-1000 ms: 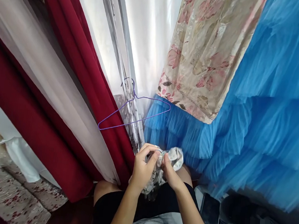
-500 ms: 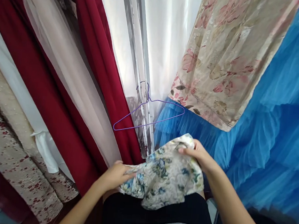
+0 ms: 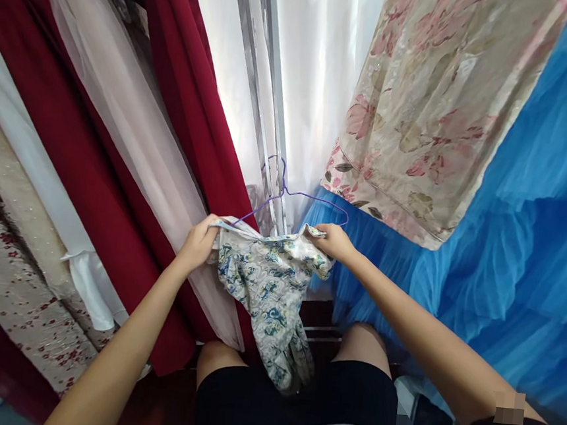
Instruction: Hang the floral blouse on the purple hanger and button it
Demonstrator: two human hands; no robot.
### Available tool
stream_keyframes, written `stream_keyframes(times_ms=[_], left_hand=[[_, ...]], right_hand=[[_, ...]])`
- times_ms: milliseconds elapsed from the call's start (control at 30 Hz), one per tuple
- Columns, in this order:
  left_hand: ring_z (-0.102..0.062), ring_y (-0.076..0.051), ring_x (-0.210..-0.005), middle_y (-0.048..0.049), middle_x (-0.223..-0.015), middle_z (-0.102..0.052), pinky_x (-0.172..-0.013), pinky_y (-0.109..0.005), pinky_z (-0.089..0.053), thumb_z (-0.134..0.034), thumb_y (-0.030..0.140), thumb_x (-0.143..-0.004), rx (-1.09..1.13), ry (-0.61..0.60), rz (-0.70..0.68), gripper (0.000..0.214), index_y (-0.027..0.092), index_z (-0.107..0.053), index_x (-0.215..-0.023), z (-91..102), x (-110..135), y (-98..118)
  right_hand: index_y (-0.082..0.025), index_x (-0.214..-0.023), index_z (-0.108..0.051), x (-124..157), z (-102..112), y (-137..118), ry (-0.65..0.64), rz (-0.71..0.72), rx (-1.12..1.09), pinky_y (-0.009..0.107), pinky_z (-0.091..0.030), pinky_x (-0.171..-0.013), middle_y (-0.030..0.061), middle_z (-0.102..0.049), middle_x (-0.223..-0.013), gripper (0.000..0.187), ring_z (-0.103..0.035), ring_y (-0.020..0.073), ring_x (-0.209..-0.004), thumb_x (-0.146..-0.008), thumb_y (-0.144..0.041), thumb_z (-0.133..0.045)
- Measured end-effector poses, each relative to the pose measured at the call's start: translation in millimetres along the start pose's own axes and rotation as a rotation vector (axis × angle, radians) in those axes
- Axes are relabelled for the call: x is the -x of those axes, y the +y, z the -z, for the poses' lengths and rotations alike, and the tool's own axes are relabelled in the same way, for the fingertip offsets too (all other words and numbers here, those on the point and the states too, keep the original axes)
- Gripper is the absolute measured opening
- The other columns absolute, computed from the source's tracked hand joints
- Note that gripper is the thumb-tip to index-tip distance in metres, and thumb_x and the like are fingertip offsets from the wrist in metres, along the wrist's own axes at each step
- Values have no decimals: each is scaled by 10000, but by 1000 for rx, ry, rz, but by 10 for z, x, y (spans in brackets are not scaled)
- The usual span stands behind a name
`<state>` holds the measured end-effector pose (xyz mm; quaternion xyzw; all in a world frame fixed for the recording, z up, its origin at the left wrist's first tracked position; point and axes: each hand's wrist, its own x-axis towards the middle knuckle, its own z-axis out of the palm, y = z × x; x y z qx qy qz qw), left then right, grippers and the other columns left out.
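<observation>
A white floral garment (image 3: 276,298) with a blue and green print hangs limp between my hands. My left hand (image 3: 200,241) is closed on the left end of its upper edge, and my right hand (image 3: 334,241) pinches the right end. Just beyond them is a thin purple hanger (image 3: 298,194), its hook by the metal posts. The garment's edge overlaps the lower part of the hanger, so its bottom bar is hidden. I cannot tell whether the hanger is inside the opening or behind it.
Long dark red (image 3: 189,92) and pale pink dresses (image 3: 137,127) hang on the left. To the right are a beige dress with pink flowers (image 3: 421,119) and a ruffled blue tulle dress (image 3: 496,277). Metal posts (image 3: 274,92) stand before a white curtain (image 3: 321,57).
Both my hands have moved forward and up to the hanger. The garment, bunched over my lap before, now hangs down with its upper edge stretched between my hands.
</observation>
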<state>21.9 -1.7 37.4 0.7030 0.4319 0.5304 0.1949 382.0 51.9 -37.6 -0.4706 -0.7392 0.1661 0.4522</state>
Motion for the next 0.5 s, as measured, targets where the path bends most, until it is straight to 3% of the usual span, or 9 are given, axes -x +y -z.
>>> stream_keyframes(times_ms=[100,167,267,333,400,500], left_hand=[[-617,-180,-699,-36,-803,-710,-636,-240,-500,-745,314,-749,109,-87,124,196,181,-736,-894,-139,-162,110],[-632,-186,-674,-58,-808,-729,-587,-244,-496,-804,336,-688,223,-175,235,303,166,-760,-934,-201,-206,142],[-680,-209,-718,-101,-871,-763,-613,-263,-534,-847,388,-663,344,-182,312,377,145,-783,-945,-253,-174,150],[-690,-202,-708,-105,-862,-770,-619,-260,-544,-865,391,-653,401,-154,345,391,134,-786,-936,-274,-133,148],[-687,-191,-672,-98,-836,-769,-597,-257,-545,-876,369,-641,444,-144,384,387,130,-787,-932,-286,-118,146],[-701,-213,-665,-101,-820,-768,-609,-294,-577,-875,317,-639,509,-109,428,343,126,-781,-907,-264,-154,129]], right_hand=[[-179,-675,-675,112,-13,38,14,15,-17,264,-346,-581,8,-606,-585,338,-536,164,-598,-858,-461,-641],[-170,-926,-720,169,38,110,156,9,-80,276,-422,-654,29,-686,-736,293,-603,192,-702,-846,-446,-661],[-156,-1356,-561,131,191,288,467,-60,-126,326,-489,-779,98,-731,-1027,649,-653,224,-855,-793,-429,-734],[-141,-1402,-528,11,313,399,539,-77,-117,351,-496,-859,138,-708,-1162,750,-656,239,-963,-750,-407,-786],[-131,-1257,-648,-150,428,453,425,-71,-119,357,-490,-898,132,-719,-1152,595,-654,243,-995,-737,-372,-806],[-128,-833,-752,-341,607,394,126,-133,-79,336,-495,-793,62,-733,-815,242,-654,221,-803,-760,-353,-808]])
